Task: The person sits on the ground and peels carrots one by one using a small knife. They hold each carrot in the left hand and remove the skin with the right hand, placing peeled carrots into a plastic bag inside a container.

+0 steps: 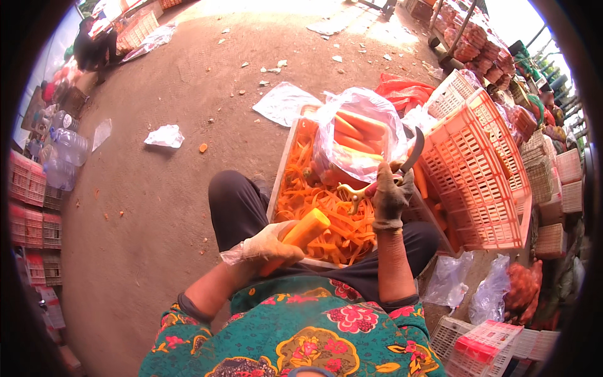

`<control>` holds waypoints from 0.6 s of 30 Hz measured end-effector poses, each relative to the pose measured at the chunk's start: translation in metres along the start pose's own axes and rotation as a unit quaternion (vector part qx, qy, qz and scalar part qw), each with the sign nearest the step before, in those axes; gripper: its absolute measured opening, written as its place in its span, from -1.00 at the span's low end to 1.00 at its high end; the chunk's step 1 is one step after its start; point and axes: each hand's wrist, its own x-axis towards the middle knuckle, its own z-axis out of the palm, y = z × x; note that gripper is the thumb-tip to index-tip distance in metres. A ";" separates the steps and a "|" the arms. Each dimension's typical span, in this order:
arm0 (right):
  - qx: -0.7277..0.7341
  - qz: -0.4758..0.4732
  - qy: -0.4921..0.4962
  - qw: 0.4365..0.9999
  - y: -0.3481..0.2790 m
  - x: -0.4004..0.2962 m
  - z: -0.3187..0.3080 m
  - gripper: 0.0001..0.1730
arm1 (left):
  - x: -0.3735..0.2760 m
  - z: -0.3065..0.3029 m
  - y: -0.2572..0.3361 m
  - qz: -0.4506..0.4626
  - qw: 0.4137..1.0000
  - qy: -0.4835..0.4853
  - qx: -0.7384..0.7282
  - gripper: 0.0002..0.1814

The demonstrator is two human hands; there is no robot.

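My gloved left hand (271, 245) grips a thick peeled carrot (308, 229), whose cut end points up and away to the right. In my right hand (393, 191), also gloved, is a gold-coloured peeler (354, 194) with a red part. A dark curved blade (416, 148) rises from the same fist; I cannot tell whether it belongs to the peeler. Between my knees stands a plastic crate (285, 176) heaped with orange carrot peelings (330, 219). At its far end, a clear plastic bag (325, 153) lines a container of peeled carrots (360, 129).
A tilted pink-orange crate (476, 174) leans at my right, with carrots (420, 181) beneath it. Plastic bags (490, 287) and a red net sack (523, 287) lie nearby. Water jugs (70, 146) and stacked crates (28, 217) line the left. Farther off, a person (92, 45) sits.
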 end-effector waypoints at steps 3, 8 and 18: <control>-0.010 0.059 -0.022 0.998 0.001 0.000 -0.020 -0.80 | -0.005 0.001 0.003 0.035 0.999 -0.029 -0.009 -0.48; -0.071 -0.001 -0.097 0.993 0.044 -0.012 -0.041 -0.73 | 0.015 0.011 0.005 0.038 0.998 -0.057 -0.010 -0.47; 0.082 0.234 -0.030 0.968 0.101 -0.007 -0.084 -0.67 | 0.151 0.140 0.105 0.036 0.978 -0.117 0.167 -0.54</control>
